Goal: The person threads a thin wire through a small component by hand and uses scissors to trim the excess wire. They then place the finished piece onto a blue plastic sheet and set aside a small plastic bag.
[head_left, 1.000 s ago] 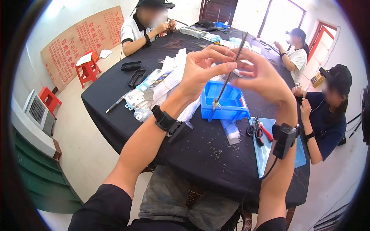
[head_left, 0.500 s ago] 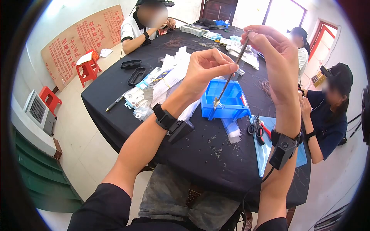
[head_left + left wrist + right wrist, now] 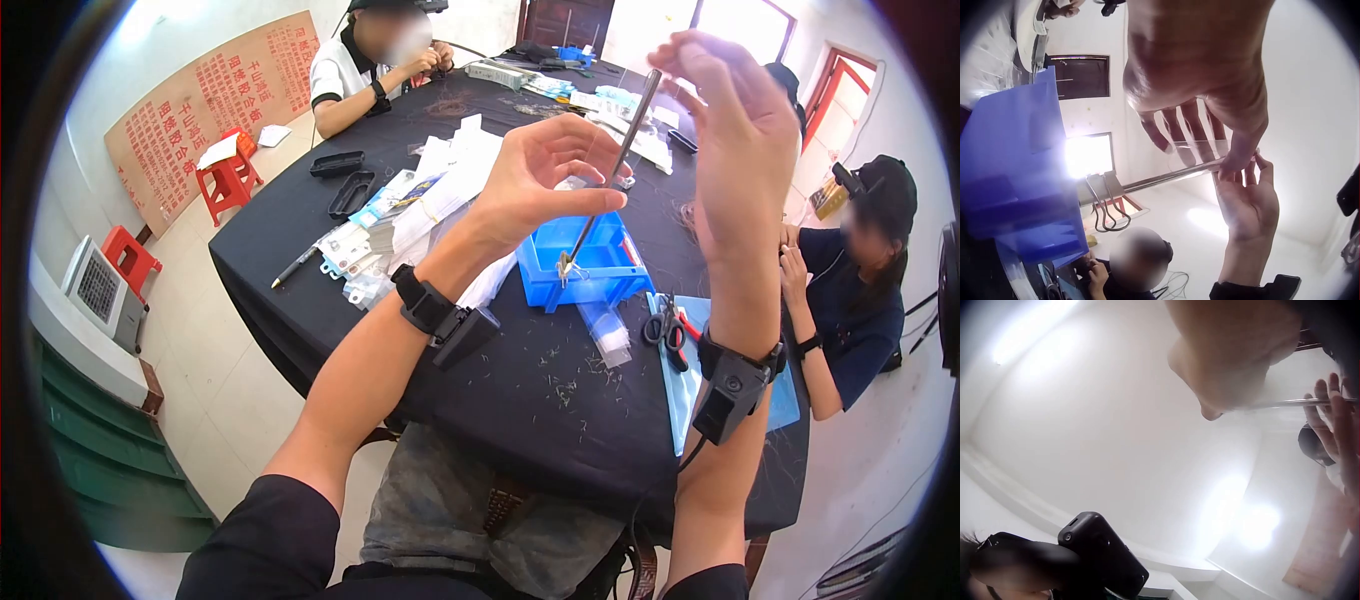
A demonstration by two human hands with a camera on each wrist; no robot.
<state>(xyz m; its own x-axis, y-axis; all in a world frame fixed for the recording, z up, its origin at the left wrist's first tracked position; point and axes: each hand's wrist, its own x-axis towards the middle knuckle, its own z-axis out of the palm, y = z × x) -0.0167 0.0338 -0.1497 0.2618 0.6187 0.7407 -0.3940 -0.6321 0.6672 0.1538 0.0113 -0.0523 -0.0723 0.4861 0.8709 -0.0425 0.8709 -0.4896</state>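
Note:
A slim metal rod (image 3: 637, 122) rises at a slant from the near wall of a blue plastic box (image 3: 541, 291), where a binder clip (image 3: 1107, 209) sits at its foot. My left hand (image 3: 540, 172) is beside the rod's middle, the thumb against it and the fingers loosely bent and spread. Fine clear strands (image 3: 1200, 142) stretch between these fingers and the rod in the left wrist view. My right hand (image 3: 745, 145) is raised at the rod's top, fingers bent and blurred; I cannot tell whether it pinches a strand.
Black scissors (image 3: 655, 325) and red-handled pliers (image 3: 688, 325) lie on a blue sheet (image 3: 675, 400) at right. White packets (image 3: 410, 218), a pen (image 3: 296, 267) and black cases (image 3: 352, 193) are at left. Clippings litter the black cloth (image 3: 500, 395). Other people sit around the table.
My right hand has risen from beside the left hand to the rod's top. The left thumb and index finger, close together half a second ago, are now apart. The box stays put.

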